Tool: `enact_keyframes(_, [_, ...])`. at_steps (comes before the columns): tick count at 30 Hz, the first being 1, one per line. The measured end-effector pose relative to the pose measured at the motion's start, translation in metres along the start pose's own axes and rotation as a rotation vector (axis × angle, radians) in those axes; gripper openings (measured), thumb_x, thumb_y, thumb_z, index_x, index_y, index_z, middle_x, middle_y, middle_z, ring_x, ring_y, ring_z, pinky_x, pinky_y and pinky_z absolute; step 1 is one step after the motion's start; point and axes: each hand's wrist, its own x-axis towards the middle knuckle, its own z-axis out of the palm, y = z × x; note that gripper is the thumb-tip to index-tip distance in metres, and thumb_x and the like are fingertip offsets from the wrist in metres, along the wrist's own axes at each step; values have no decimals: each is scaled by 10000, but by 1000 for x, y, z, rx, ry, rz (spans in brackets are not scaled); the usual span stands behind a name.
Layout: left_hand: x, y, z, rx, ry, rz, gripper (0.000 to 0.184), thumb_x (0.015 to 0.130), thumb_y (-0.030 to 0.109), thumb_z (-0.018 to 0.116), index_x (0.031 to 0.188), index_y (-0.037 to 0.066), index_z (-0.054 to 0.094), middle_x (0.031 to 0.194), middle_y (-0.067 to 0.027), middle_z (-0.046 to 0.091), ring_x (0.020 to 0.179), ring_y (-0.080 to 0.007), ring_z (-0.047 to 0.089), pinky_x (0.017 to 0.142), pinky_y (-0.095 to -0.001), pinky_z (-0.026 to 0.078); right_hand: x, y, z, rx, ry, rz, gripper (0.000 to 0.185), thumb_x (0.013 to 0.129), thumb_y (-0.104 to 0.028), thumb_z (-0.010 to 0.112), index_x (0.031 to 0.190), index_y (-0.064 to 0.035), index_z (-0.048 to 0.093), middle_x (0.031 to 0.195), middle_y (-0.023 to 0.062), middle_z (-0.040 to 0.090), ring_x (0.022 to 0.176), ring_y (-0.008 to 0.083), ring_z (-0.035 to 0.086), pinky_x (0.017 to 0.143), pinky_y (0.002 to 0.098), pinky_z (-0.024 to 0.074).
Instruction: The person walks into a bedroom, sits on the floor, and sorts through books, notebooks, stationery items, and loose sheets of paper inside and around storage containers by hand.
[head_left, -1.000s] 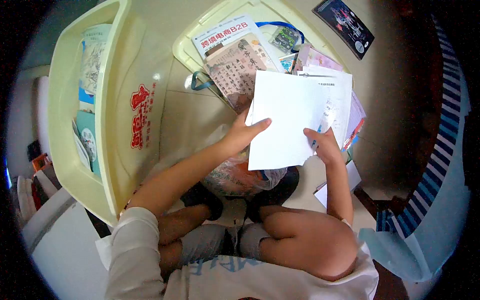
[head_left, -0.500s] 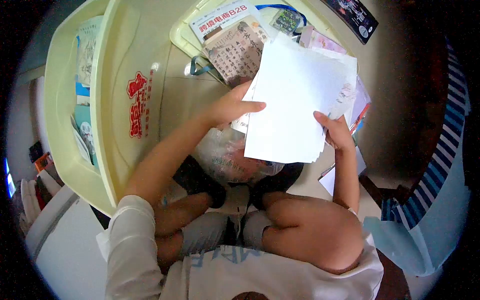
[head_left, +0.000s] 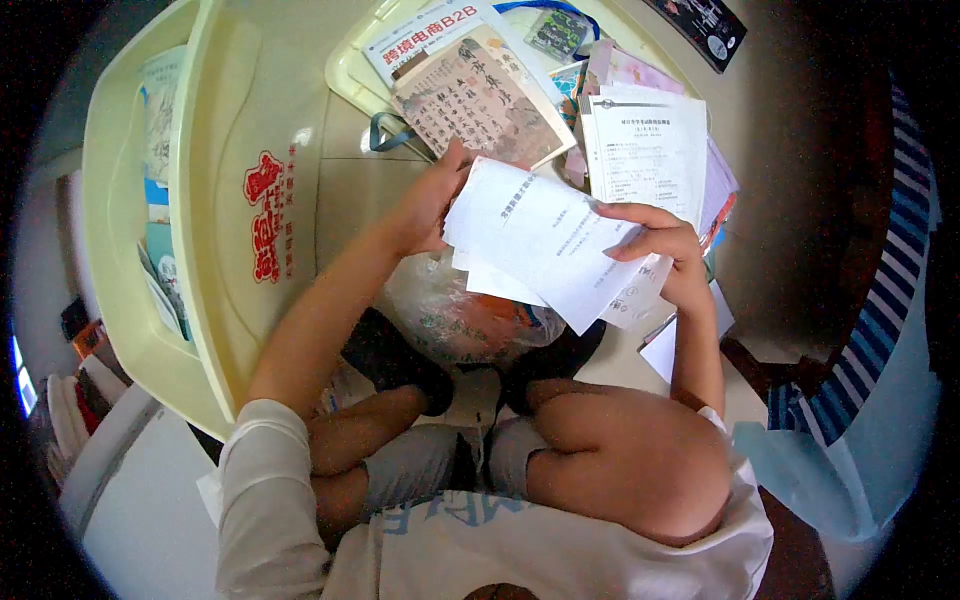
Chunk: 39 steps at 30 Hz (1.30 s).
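A small stack of printed sheets (head_left: 545,235) is held tilted in front of me, the uppermost one bearing a line of Chinese text. My left hand (head_left: 432,200) grips the stack along its left edge, with part of the fingers hidden. On the right side, my right hand (head_left: 665,250) has its fingers over the top sheet and pinches that edge; its thumb is hard to see. Just under the papers sits a clear plastic bag (head_left: 455,315) with something orange inside. Beyond my right hand, a printed test paper (head_left: 650,150) lies on other papers.
A cream plastic bin (head_left: 215,250) with red lettering stands at left, books inside. Its matching lid (head_left: 345,75) carries a calligraphy-covered book (head_left: 480,95), a B2B textbook (head_left: 425,40) and a blue lanyard (head_left: 575,10). A dark book (head_left: 705,30) lies top right; striped cloth (head_left: 870,320) hangs at right.
The thick, blank-looking white stack is gone from my hands; a thinner printed bundle is there now. The test paper now shows at the back right. My left hand has shifted slightly left.
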Motion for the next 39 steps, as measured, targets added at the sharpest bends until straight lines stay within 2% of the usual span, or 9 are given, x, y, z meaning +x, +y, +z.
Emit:
enact_keyframes(7, [-10, 13, 20, 762, 314, 122, 465, 652, 139, 631, 1032, -3, 403, 969, -105, 493, 896, -160, 469, 766, -282, 389, 4, -3, 11, -91, 231, 104, 458, 637, -70, 582, 1078, -113, 468, 1170, 144, 383, 1074, 275, 373, 878, 338, 310])
enact_keyframes(10, [-4, 16, 25, 761, 394, 165, 444, 657, 149, 631, 1026, 17, 421, 950, -108, 512, 882, -186, 489, 782, -321, 386, 3, -5, 11, 1484, 367, 287, 690, 649, -23, 585, 1224, -108, 214, 1174, 166, 337, 1072, 243, 360, 849, 348, 354])
enact_keyframes(13, [-6, 13, 36, 902, 428, 169, 386, 670, 114, 606, 998, 6, 433, 892, -89, 516, 826, -154, 496, 743, -277, 403, -1, 8, 18, 628, 411, 523, 696, 628, 11, 597, 1211, -109, 236, 1111, 126, 392, 1001, 216, 423, 801, 316, 396])
enact_keyframes(25, [-23, 49, 28, -206, -109, -293, 474, 735, 360, 377, 1003, -13, 496, 1181, -149, 357, 1055, -198, 386, 829, -311, 353, 2, 23, 2, 504, 207, 102, 123, 655, 49, 515, 676, -66, 552, 957, 176, 526, 857, 236, 522, 731, 308, 430])
enact_keyframes(28, [-20, 46, 28, 404, -182, -96, 519, 678, 414, 472, 977, -10, 506, 1077, -142, 456, 970, -205, 458, 785, -328, 377, 26, 7, -3, 262, -7, -85, 105, 654, 13, 526, 687, -77, 568, 951, 154, 535, 867, 230, 520, 754, 312, 413])
enact_keyframes(30, [-19, 46, 58, 1673, -212, -370, 468, 707, 400, 488, 950, 0, 515, 928, -108, 539, 858, -193, 515, 721, -312, 406, 41, 1, 2, 128, -155, -160, 100, 651, -7, 535, 700, -81, 580, 945, 142, 540, 874, 228, 517, 768, 317, 403])
enact_keyframes(32, [-21, 31, 46, 1710, -148, -195, 439, 717, 386, 501, 935, 5, 522, 864, -90, 556, 803, -183, 528, 692, -300, 414, 53, -1, 11, -79, -110, -215, 192, 716, -130, 514, 899, -88, 552, 1031, 113, 498, 965, 219, 463, 827, 321, 353])
enact_keyframes(36, [-25, 29, 51, 985, 144, -20, 360, 749, 337, 508, 909, 16, 536, 788, -70, 571, 725, -147, 536, 650, -270, 420, 55, 9, 20, 1213, 102, 139, 755, 707, -514, 452, 1226, -49, 162, 1226, 111, 293, 1097, 235, 328, 906, 366, 273])
enact_keyframes(39, [-19, 18, 56, 857, 135, -61, 332, 749, 309, 517, 897, 13, 540, 792, -77, 573, 703, -139, 537, 641, -272, 423, 42, 23, 63, 1029, 108, 168, 697, 698, -397, 547, 1205, -45, 223, 1185, 148, 342, 1091, 255, 336, 909, 388, 271])
